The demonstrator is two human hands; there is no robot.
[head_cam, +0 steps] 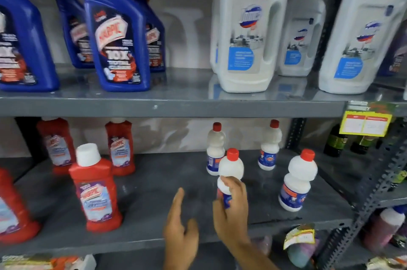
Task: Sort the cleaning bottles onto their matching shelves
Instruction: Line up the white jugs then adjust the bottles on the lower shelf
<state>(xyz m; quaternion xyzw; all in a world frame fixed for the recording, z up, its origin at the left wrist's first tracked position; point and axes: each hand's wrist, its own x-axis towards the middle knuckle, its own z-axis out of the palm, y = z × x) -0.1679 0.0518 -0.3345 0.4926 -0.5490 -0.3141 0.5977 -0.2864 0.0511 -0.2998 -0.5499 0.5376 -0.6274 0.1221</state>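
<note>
My right hand (pixel 231 210) grips a small white bottle with a red cap (pixel 230 170) by its lower body, upright, just above the lower shelf (pixel 154 192). Three matching small white bottles stand around it: one behind (pixel 215 148), one further back right (pixel 269 144), one to the right (pixel 297 179). My left hand (pixel 180 225) hovers open beside it, fingers spread, holding nothing. Red bottles (pixel 95 188) stand on the left of the same shelf. On the upper shelf (pixel 176 107) stand blue bottles (pixel 114 32) at left and large white jugs (pixel 248 25) at right.
A yellow price tag (pixel 365 124) hangs on the upper shelf's right edge. A perforated metal upright (pixel 374 190) bounds the shelf on the right, with dark bottles (pixel 334 140) on the neighbouring rack. More goods (pixel 299 245) lie on the shelf below.
</note>
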